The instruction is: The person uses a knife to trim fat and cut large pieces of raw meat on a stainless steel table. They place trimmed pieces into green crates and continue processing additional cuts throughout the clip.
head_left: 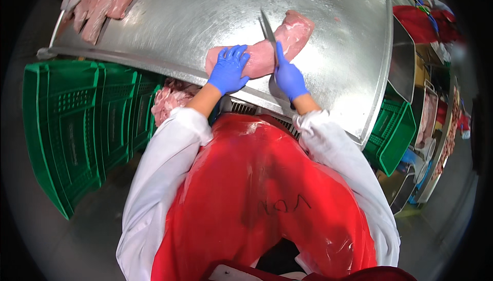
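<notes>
Head view: left hand (229, 70) splayed on smooth, elongated meat (261, 59), right hand (289, 78) clamping slim knife (267, 27).

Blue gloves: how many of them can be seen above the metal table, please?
2: one on the left hand, which rests on the long piece of meat; one on the right hand, which holds the knife. No other shows there.

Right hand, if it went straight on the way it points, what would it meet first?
Likely the pink meat piece, just ahead of the right hand and crossed by its knife; whether hand and meat touch is unclear.
</notes>
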### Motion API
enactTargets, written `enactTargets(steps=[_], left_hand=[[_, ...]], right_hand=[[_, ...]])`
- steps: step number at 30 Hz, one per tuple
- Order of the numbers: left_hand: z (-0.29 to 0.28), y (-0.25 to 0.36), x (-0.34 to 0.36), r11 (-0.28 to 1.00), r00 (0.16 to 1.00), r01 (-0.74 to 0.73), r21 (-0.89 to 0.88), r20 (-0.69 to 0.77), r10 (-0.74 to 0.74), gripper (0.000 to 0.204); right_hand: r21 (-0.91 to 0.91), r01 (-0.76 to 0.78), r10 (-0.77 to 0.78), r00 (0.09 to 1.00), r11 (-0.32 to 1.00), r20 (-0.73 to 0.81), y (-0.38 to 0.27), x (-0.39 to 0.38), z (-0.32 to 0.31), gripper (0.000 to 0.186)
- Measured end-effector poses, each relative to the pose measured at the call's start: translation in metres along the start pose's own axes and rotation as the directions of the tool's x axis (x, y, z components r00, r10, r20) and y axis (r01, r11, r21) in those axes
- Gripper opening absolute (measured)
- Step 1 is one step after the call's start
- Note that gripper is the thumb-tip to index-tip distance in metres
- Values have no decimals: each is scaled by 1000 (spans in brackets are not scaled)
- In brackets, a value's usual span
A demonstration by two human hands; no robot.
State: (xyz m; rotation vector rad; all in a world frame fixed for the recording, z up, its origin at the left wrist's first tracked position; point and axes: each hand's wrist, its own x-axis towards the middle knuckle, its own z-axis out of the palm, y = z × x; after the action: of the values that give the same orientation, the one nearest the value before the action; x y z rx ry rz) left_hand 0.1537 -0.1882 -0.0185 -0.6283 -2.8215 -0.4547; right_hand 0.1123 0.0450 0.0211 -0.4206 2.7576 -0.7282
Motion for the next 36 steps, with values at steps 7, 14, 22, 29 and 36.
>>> enactTargets(steps=[7,14,22,29,36], left_hand=[[-16,-18,81,936,828,332,117,439,-348,82],[-8,-63,138,787,689,614,67,441,-575,96],[11,-173,67,-82,534,710,-699,611,-584,88],[-2,-3,40,-565,611,595,-572,778,-146,74],[-21,201,192,-635,793,549,-543,578,192,69]], right_hand=[[-11,-163,162,972,987,171,3,-62,8,90],[-23,-213,214,964,977,161,-10,-70,7,89],[239,-102,81,992,966,95,24,-149,-34,74],[587,-310,400,916,748,-25,114,-281,-60,78],[638,-284,505,842,716,-192,214,-331,-120,79]])
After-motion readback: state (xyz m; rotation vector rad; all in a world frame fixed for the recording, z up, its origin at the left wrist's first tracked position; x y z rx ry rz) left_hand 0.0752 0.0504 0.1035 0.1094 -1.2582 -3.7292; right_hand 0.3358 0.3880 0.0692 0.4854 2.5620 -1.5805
